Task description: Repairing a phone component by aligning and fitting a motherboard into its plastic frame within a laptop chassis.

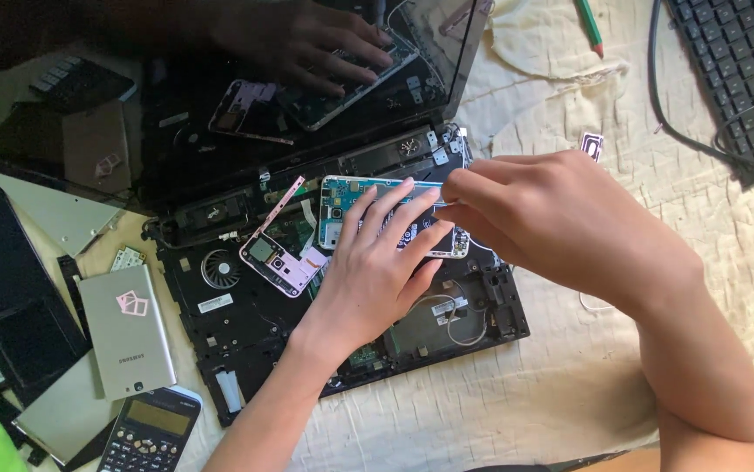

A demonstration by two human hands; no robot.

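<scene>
Pressing flat, the open left hand [377,262] steadies an opened smartphone [351,205] atop a dismantled laptop [246,306]. At three o'clock, the right hand [552,218] pinches a thin blue-tipped tool [425,183]. A slip could gouge the exposed board.

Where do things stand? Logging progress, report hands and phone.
Left hand flat on opened blue-framed phone. Right hand pinching at its top edge. Pink phone frame lies beside.

An opened phone [368,214] lay on the laptop base [263,315], a phone frame [283,262] just left of it, a calculator [148,433] nearer, and a keyboard [744,61] far right.
</scene>
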